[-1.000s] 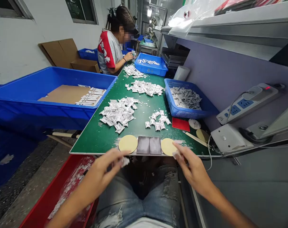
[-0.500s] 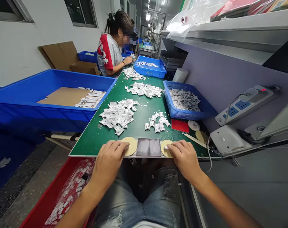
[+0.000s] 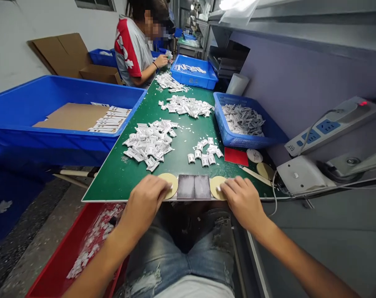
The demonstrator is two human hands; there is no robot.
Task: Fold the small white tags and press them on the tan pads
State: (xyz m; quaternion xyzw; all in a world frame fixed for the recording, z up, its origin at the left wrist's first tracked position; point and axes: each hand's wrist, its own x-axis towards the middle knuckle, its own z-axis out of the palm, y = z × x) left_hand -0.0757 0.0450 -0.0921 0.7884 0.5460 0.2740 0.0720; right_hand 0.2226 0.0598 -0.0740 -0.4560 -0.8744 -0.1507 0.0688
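Note:
My left hand [image 3: 147, 193] is closed in a pinch, pressing a small white plastic piece [image 3: 171, 187] against a round pale-yellow disc [image 3: 173, 179]. Over a second yellow disc [image 3: 215, 182], my right hand [image 3: 242, 198] pinches another small white piece [image 3: 218, 188]. Fingers hide most of both pieces. Between the discs, two dark grey rectangular plates [image 3: 186, 187] lie side by side at the table's front edge. Just beyond them is a small group of white plastic parts [image 3: 205, 159], with a larger heap of similar parts [image 3: 150, 142] to the left.
More white parts [image 3: 188, 106] lie farther along the green table [image 3: 113, 182]. A blue basket of parts [image 3: 227, 136], a red card [image 3: 236, 156] and a knife-like tool [image 3: 256, 176] are at right. Left stands a big blue bin [image 3: 51, 138]; a co-worker [image 3: 138, 49] sits beyond.
The camera view has tilted downward and shifted slightly. Both hands stay at the yellow discs, with fingertips moved only a little; the white pieces remain pinched.

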